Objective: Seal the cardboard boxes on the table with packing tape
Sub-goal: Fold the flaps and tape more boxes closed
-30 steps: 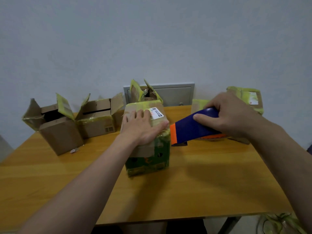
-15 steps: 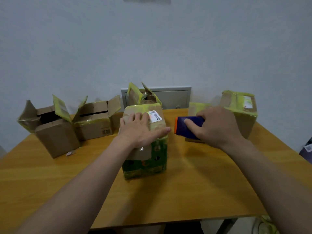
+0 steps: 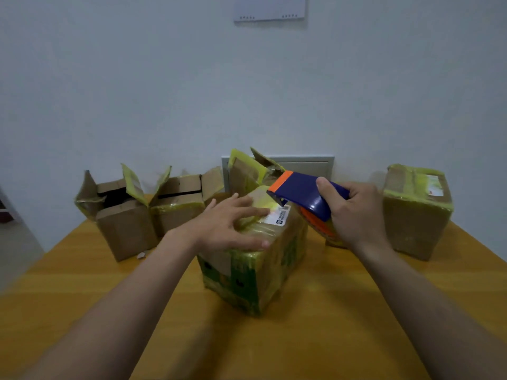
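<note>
the right hand (image 3: 354, 215), fingers curled round the tape dispenser (image 3: 301, 193), is holding its orange nose over the far end of the middle box (image 3: 247, 283) on the table (image 3: 329, 319), the left hand (image 3: 227, 229) pressing flat, fingers spread, just beside it.

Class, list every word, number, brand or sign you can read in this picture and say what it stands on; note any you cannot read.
Nothing here is legible.
White label on top of the green-printed box: dark logo and lines of print, too blurred to read.
Pale label on top of the taped box at far right: red mark, unreadable.
Wall panel: small dark marks along its lower edge, too small to read.
</note>
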